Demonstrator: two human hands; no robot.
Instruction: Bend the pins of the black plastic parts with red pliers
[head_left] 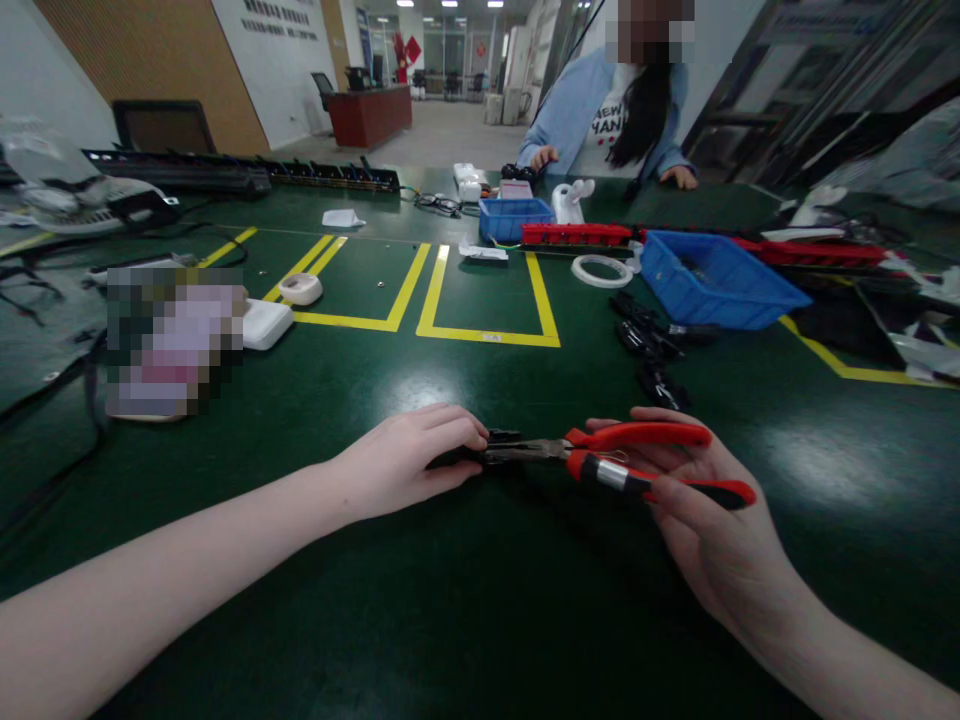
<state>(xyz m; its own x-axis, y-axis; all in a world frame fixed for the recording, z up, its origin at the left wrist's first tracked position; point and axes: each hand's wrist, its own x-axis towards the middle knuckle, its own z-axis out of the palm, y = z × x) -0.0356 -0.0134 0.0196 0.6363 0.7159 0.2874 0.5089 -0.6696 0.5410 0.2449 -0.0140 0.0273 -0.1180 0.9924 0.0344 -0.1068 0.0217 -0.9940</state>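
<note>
My right hand (712,520) is closed around the handles of red long-nose pliers (637,437), which have a silver band on the lower grip. Their jaws point left and meet a small black part (502,437). My left hand (420,450) pinches that part between thumb and fingers, just above the green table (360,620). The fingers cover much of the part, so its exact kind cannot be made out. Beyond my right hand lies a pile of similar-looking black pieces (652,345).
Behind the black pieces stands a blue bin (720,280), with a smaller blue bin (514,217) further back. A roll of white tape (601,270) lies between them. At left are a phone (176,350), a white case (266,324) and black cables (82,390). Another person (600,110) stands across the table.
</note>
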